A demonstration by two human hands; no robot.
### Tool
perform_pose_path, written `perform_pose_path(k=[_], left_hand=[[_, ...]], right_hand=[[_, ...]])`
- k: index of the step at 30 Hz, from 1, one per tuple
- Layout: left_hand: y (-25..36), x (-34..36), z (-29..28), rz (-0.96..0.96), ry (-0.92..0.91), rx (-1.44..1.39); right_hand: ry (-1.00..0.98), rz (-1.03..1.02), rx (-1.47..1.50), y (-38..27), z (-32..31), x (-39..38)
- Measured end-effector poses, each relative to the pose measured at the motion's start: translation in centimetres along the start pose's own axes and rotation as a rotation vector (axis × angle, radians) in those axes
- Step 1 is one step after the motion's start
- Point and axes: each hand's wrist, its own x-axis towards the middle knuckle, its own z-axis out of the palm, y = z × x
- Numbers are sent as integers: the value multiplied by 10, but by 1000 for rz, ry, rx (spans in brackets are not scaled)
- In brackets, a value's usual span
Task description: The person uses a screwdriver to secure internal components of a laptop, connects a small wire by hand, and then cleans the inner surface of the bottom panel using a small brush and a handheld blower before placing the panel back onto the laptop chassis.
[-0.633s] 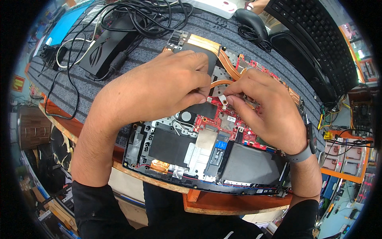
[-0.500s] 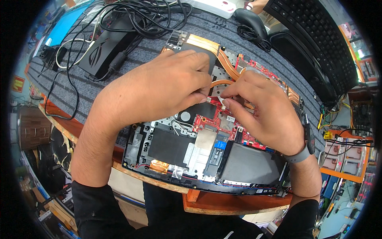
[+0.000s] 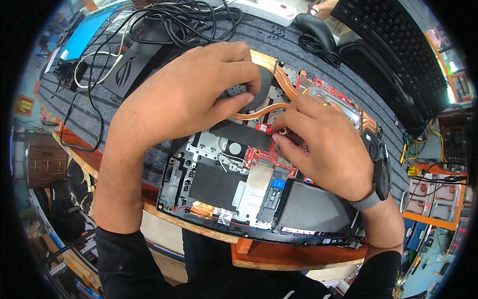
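An opened laptop chassis [image 3: 219,187] lies in front of me, with a red circuit board [image 3: 259,157] and copper heat pipes [image 3: 269,108] exposed. My left hand [image 3: 199,89] hovers over the fan at the far left of the chassis, its fingers curled and the thumb apart. I see nothing in it. My right hand [image 3: 323,142] is over the middle of the board, thumb and index finger closed on a brown rod-shaped tool [image 3: 294,136] with a round end. The tool's other end is hidden by the hand.
A black power brick [image 3: 124,74] and tangled black cables [image 3: 184,22] lie at the far left. A mouse [image 3: 313,30] and a white power strip [image 3: 269,10] are at the back. A black keyboard [image 3: 398,50] leans at the far right. The wooden table edge [image 3: 194,228] is nearest me.
My left hand has lifted off the board, moving up and left, and its thumb has parted from the fingers. The brown rod now shows in my right hand, where a small silvery tip showed before.
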Motion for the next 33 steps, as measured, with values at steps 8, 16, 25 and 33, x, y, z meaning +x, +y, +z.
perform_pose_path(k=[8,16,25,33], left_hand=[[-7,-6,5,51,-46,-12],[-8,-7,3,65,-62,-22],[3,0,-1,69,-219,-169],[34,27,12,-42,-79,-259]], right_hand=[[49,1,29,-1,4,6],[82,3,59,6,-10,0],[280,277,110,60,-56,-89],[337,194,43,92,-44,-159]])
